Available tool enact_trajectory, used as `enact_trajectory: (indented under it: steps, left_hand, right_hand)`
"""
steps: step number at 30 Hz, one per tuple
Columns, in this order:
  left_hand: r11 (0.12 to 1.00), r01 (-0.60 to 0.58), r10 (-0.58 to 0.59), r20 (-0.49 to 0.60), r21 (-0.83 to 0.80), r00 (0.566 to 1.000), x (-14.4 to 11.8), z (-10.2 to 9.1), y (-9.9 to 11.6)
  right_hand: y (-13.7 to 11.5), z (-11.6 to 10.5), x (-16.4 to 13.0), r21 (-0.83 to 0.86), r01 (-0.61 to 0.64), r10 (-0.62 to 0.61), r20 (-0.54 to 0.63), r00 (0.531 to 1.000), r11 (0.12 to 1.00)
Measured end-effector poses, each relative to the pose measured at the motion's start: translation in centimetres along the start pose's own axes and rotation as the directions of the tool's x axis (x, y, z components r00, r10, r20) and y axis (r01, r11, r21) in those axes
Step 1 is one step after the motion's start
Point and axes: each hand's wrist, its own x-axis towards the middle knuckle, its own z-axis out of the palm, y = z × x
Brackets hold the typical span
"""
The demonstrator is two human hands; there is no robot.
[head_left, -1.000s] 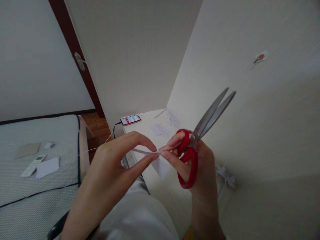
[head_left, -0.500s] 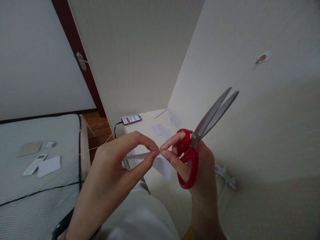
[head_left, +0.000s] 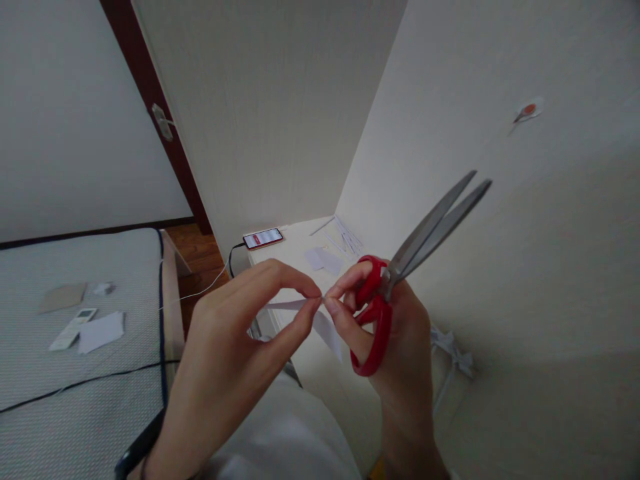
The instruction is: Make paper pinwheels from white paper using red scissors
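My left hand (head_left: pixel 230 340) pinches a thin white piece of paper (head_left: pixel 327 337) between thumb and forefinger, in front of my chest. Thumb and forefinger of my right hand (head_left: pixel 407 340) close at the same spot, their tips almost touching the left ones. Red-handled scissors (head_left: pixel 423 233) hang on my right fingers through the loops. Their blades stand slightly apart and point up to the right, away from the paper. The exact bit of paper at the fingertips is mostly hidden.
Below the hands a white table (head_left: pixel 293 241) bears a phone (head_left: pixel 263 238), paper strips (head_left: pixel 346 235) and paper pieces (head_left: pixel 323 259). At left, a mattress (head_left: pixel 110 250) holds a remote (head_left: pixel 73 329), white paper (head_left: pixel 101 332) and a black cable (head_left: pixel 85 383). A wall (head_left: pixel 540 233) rises close at right.
The scissors have shifted slightly up and to the right, tilting a little with my right hand. Both hands keep their pinch, and less of the hanging paper shows.
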Motion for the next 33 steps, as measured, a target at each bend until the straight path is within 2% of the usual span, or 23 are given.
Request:
enact_trajectory:
  steps: [6,9,11,13,15,17,22,27,29,33]
  left_hand:
    - [0.997,-0.060,0.063,-0.059,0.043,0.996,-0.1,0.5,0.0]
    - [0.998,-0.049,0.051,-0.071,0.027,0.996,0.0,0.4,-0.1]
    - [0.998,-0.019,0.017,-0.028,-0.061,0.999,0.1,0.1,-0.2]
    - [0.980,0.029,-0.021,0.042,-0.198,0.999,0.3,-0.3,-0.3]
    - [0.936,0.104,-0.067,0.118,-0.336,0.991,0.5,-0.4,-0.5]
    - [0.877,0.190,-0.120,0.181,-0.442,0.976,0.8,-0.4,-0.6]
    - [0.763,0.306,-0.142,0.314,-0.569,0.939,1.1,0.0,-0.6]
    - [0.713,0.302,-0.114,0.320,-0.633,0.940,1.1,0.3,-0.8]
    - [0.709,0.278,-0.094,0.304,-0.648,0.948,1.0,0.4,-0.9]
    - [0.748,0.199,-0.062,0.233,-0.633,0.971,0.7,0.6,-0.9]
  right_hand:
    - [0.2,1.0,-1.0,-0.022,0.009,-0.011,-0.090,0.996,1.000]
    - [-0.1,1.0,-1.2,-0.021,0.018,-0.020,-0.129,0.991,1.000]
    - [-0.1,0.5,-0.9,0.045,0.010,-0.007,-0.069,0.998,0.999]
    - [0.2,-0.2,-0.3,0.175,-0.022,0.013,0.050,0.999,0.984]
    - [0.9,-0.8,0.3,0.321,-0.035,-0.008,0.130,0.991,0.946]
    - [1.7,-1.2,0.8,0.427,-0.048,-0.024,0.162,0.986,0.903]
    - [2.4,-0.9,1.1,0.542,-0.140,-0.028,0.289,0.957,0.828]
    - [2.7,-0.6,1.0,0.628,-0.195,-0.054,0.355,0.933,0.753]
    - [2.9,-0.5,1.0,0.652,-0.197,-0.057,0.347,0.936,0.732]
    - [3.1,-0.3,0.9,0.647,-0.134,-0.072,0.282,0.957,0.750]
